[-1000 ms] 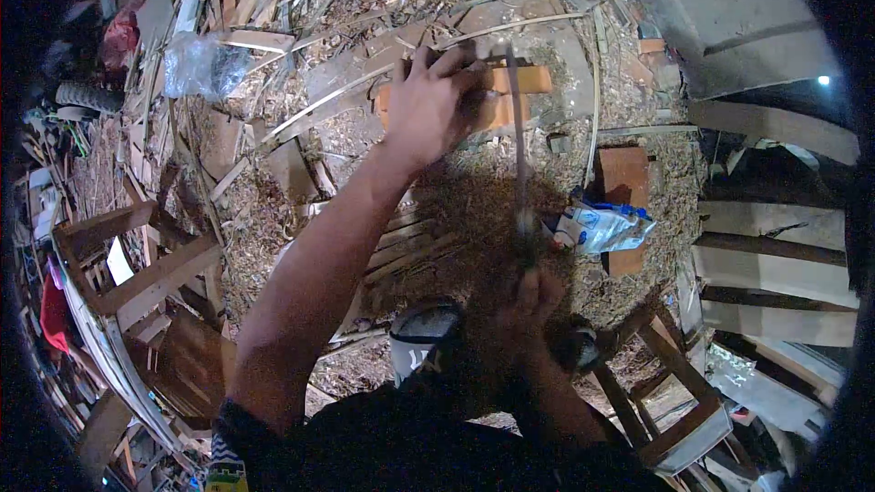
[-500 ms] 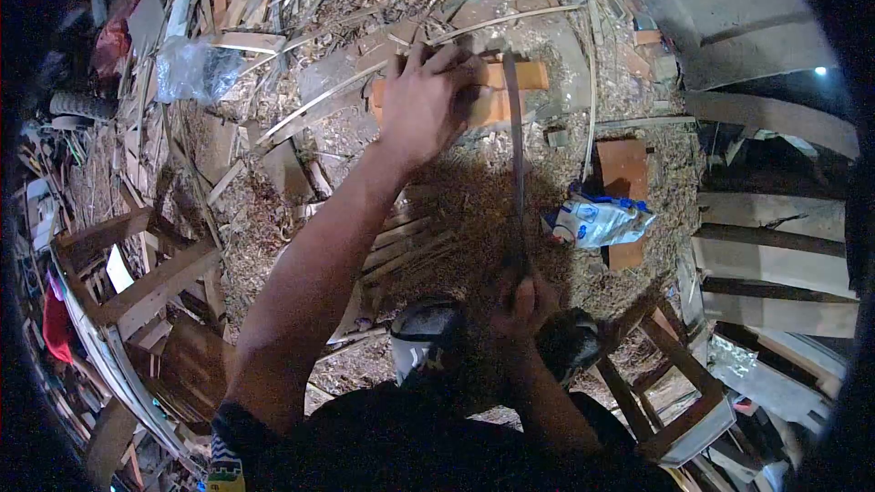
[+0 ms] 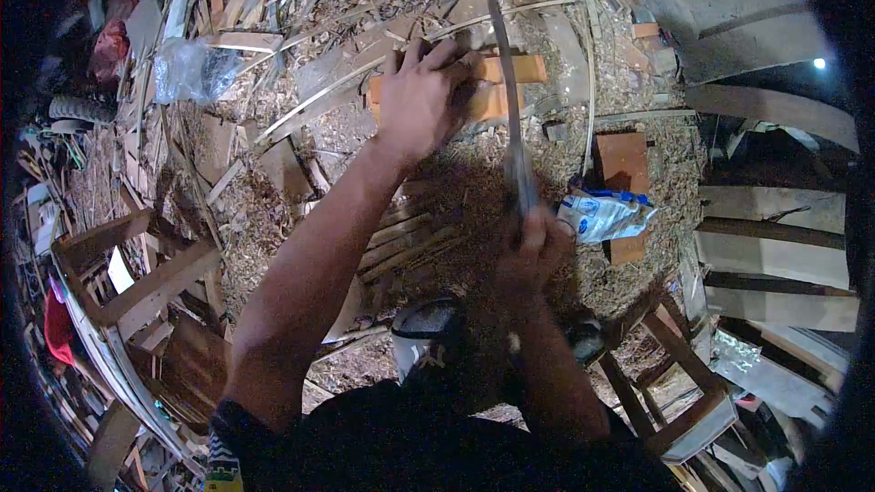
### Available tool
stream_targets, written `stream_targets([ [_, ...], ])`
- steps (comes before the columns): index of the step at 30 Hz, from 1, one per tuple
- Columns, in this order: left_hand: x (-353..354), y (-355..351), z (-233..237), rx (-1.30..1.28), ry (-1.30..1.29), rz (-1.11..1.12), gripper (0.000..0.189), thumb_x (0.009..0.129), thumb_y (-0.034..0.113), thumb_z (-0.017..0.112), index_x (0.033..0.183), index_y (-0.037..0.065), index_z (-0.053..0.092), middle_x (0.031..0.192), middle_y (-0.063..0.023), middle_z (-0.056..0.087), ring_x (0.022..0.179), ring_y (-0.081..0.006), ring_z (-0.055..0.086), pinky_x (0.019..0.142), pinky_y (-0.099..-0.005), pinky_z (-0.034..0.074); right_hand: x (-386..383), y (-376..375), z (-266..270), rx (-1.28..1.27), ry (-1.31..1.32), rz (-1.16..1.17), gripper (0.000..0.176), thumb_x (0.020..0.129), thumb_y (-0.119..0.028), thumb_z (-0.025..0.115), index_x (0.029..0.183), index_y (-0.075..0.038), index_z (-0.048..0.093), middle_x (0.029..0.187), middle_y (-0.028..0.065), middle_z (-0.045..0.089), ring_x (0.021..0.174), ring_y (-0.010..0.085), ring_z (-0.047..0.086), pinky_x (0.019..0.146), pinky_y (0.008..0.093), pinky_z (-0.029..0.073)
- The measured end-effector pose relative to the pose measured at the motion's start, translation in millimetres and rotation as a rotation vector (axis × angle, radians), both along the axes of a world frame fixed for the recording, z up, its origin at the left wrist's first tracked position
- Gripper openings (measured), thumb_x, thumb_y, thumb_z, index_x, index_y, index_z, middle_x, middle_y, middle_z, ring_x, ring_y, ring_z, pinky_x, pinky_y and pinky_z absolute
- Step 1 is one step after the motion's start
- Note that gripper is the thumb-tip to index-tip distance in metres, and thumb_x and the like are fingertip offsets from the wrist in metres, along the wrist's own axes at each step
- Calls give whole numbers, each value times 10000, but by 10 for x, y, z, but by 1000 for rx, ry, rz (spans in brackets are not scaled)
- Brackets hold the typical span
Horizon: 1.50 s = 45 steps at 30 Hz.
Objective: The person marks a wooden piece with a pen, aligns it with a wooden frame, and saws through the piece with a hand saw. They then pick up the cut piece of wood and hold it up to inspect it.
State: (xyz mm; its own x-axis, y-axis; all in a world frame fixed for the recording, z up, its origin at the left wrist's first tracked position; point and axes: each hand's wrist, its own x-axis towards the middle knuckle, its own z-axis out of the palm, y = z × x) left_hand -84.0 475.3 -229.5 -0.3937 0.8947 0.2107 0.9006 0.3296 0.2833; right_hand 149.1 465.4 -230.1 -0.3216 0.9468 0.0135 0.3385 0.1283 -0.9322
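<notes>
My left hand presses on orange-brown wooden pieces lying on the sawdust-strewn ground, its fingers bent over their left part. My right hand is wrapped round the handle end of a long, narrow saw. The blade points away from me and crosses the wooden pieces to the right of my left hand; its far tip reaches beyond them. The handle itself is mostly hidden by my right fingers.
A white and blue plastic packet lies over a reddish board at the right. Clear plastic lies upper left. Wooden frames stand lower left and lower right. Offcuts and thin strips surround the work area.
My right hand has moved forward, away from my body, with the saw, and the blade tip now reaches farther past the wood. My left hand has barely moved.
</notes>
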Motion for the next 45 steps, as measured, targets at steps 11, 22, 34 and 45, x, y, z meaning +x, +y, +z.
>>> stream_targets([
  [11, 13, 5, -35, -12, 23, -1, 450, 800, 338, 692, 1237, 240, 645, 1275, -14, 561, 1227, -362, 464, 986, -522, 376, 299, -405, -283, 89, -1, -103, 363, 963, -295, 500, 742, -18, 580, 652, 40, 547, 572, 150, 471, 538, 346, 395],
  [22, 23, 8, -17, 13, 22, 10, 435, 844, 369, 659, 1259, 239, 636, 1327, -2, 555, 1183, -350, 504, 948, -505, 399, 750, -456, -348, -107, 180, 102, 342, 964, -232, 536, 1237, -27, 554, 784, 95, 571, 715, 208, 542, 646, 380, 478],
  [34, 31, -30, -54, 44, 82, 3, 446, 859, 415, 634, 1270, 243, 625, 1241, -23, 590, 1128, -346, 528, 912, -494, 412, 652, -478, -203, 872, -381, 80, 296, 921, -65, 598, 1201, -12, 520, 934, 130, 596, 788, 267, 562, 694, 394, 473],
  [45, 30, -7, -20, 3, 15, 3, 504, 820, 389, 691, 1298, 253, 608, 1285, -19, 574, 1220, -380, 485, 974, -530, 392, 702, -574, -113, 731, -244, 110, 259, 1002, -233, 435, 976, -15, 573, 907, 86, 592, 719, 198, 530, 662, 331, 438],
])
